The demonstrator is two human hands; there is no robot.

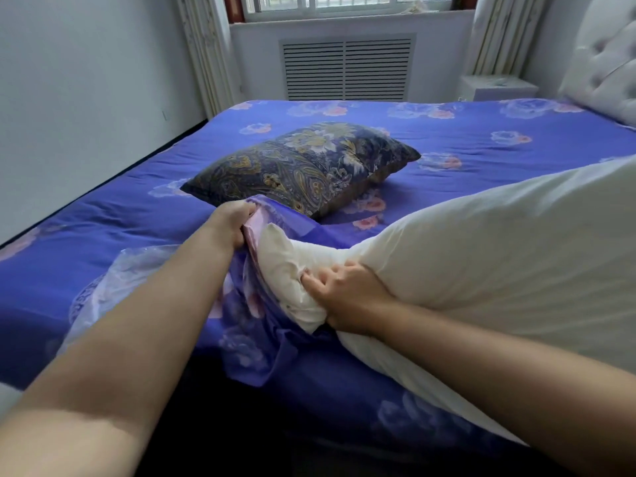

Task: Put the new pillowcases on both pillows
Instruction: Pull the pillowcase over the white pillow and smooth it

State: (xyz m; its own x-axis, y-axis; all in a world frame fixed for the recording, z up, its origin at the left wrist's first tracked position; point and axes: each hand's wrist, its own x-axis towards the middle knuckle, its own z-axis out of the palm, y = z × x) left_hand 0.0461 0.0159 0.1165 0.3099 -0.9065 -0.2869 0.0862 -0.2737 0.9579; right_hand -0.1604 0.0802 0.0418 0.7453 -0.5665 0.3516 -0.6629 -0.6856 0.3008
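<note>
We have the bare white pillow (481, 270) coming in from our right, its long axis running from the far right down toward the middle of the bed (447, 139), and its near corner already poking into the mouth of the blue flowered pillowcase (254, 325). Our right hand (347, 297) grips that leading end of the pillow, fingers curled into the stuffing just behind the corner. Our left hand (230, 222) pinches the upper edge of the pillowcase opening in a closed fist and holds it lifted, so the mouth faces right, toward the pillow. The rest of the case trails down and toward us over the edge of the mattress.

What matters here is that pillow and case lie on one line: the pillow to the right, the case to the left, the opening between our two hands. The right hand is the nearer one to the pillow and, we judge, is the one to push it leftward into the case while the left keeps the edge taut. Most of the pillow is outside, so this first pillow is barely started.

The second pillow (303, 166), in a dark paisley cover, lies farther out on the bed, beyond our left hand and well apart from the work. A crumpled clear plastic bag (113, 280) lies to the left of our left arm
</note>
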